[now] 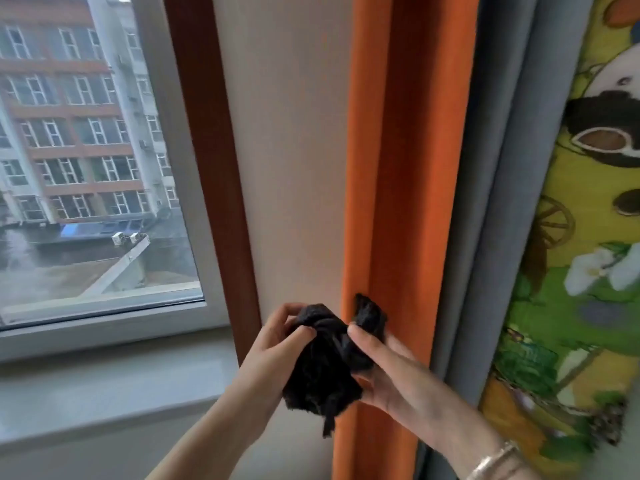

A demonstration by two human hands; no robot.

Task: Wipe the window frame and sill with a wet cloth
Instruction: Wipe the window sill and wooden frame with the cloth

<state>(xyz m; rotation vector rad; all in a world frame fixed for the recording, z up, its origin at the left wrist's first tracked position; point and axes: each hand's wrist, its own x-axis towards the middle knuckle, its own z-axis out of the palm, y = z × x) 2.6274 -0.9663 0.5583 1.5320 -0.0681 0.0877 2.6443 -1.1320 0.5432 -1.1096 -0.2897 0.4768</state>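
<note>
Both hands up front, bunched on the cloth [325,368] in mid-air, off every surface; looks like regrouping it into a wad before wiping. Big stuff: window [90,161] at left, brown frame [214,168] beside it, sill [114,372] below, orange curtain [408,168] at right behind the cloth. Left hand [277,344] pinches the top fold with thumb and fingers. Right hand [391,368] cups the other side, thumb pressing on top. Bracelet [495,459] on right wrist.

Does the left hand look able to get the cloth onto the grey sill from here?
Probably yes: the left hand grips the black cloth just right of the sill, with nothing between them, though the right hand also holds the cloth.
</note>
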